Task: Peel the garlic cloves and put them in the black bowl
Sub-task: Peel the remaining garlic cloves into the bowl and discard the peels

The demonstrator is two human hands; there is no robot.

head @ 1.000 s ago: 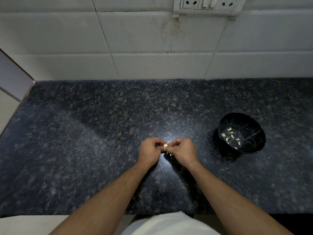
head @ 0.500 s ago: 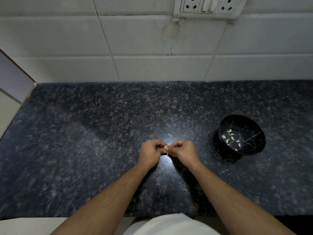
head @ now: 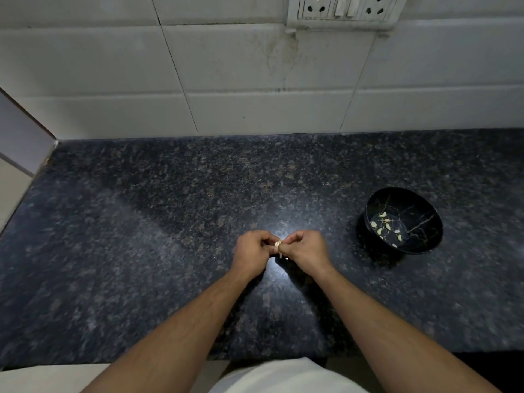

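From the head view, the left hand point(head: 253, 255) and the right hand point(head: 304, 252) meet above the dark counter point(head: 141, 236), fingers curled, both pinching one garlic clove point(head: 278, 244) between them. The black bowl point(head: 404, 221), holding peeled cloves point(head: 384, 226), stands to the right of the hands, well apart.

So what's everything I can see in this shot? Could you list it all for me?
black bowl: one, black with thin gold veins, on the counter to the right of the hands
peeled cloves: several, pale, inside the bowl
garlic clove: one, pale, pinched between both hands, skin partly hanging
countertop: one, dark speckled stone
wall tiles: white, behind the counter
socket panel: one, white, top of the wall
left hand: one, grips the clove
right hand: one, grips the clove
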